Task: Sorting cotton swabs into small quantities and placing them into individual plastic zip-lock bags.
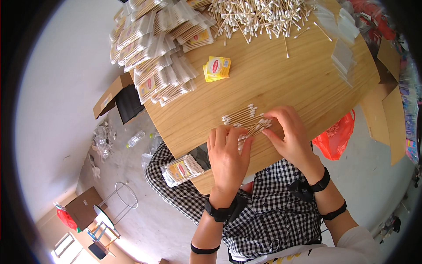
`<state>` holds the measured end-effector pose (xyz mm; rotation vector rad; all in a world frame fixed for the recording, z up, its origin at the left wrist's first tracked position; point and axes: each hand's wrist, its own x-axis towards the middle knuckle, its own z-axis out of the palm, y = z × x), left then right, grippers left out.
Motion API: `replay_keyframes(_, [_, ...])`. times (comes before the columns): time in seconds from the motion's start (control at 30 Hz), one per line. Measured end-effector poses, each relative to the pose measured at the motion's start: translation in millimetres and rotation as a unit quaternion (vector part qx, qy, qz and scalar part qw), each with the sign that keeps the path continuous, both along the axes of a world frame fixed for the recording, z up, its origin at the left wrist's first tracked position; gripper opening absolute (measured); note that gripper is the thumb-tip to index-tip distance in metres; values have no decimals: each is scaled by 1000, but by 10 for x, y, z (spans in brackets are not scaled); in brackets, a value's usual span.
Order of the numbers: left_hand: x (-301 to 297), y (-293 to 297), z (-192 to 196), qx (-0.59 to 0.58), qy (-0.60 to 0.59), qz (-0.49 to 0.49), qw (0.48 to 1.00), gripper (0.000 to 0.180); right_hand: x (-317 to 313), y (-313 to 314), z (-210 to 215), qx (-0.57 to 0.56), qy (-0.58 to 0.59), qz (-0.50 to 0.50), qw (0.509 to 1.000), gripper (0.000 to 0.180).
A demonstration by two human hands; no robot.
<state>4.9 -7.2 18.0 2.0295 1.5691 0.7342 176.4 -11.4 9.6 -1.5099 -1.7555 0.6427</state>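
A small bundle of wooden cotton swabs (246,119) lies on the near part of the round wooden table (281,83), its sticks roughly side by side with white tips at both ends. The left hand (227,156) rests flat just beside it, fingers stretched out and close together, the fingertips touching the nearest swabs and holding nothing. The right hand (290,134) sits on the other side, fingers curved and partly spread, thumb and forefinger pressing against the sticks as if squaring them up; it pinches at most a few.

Judging by how things lie, the work looks well underway but far from finished. A large heap of filled clear packets (154,48) covers the far left of the table, and one more filled packet (181,169) rests on the lap, on the checked cloth. Against that, a big loose pile of swabs (259,17) waits at the far edge, a stack of empty clear bags (343,57) sits at the far right, and a few yellow label cards (217,68) lie in the middle, so plenty seems left to bundle
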Motion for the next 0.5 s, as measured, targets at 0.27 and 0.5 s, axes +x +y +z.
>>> replay_keyframes(0.27, [-10, 17, 2, -24, 25, -10, 999, 14, 9, 11, -1, -11, 6, 9, 1000, 30])
replay_keyframes(0.5, [55, -20, -20, 7, 110, -21, 994, 14, 0, 5, -5, -9, 3, 3, 1000, 34])
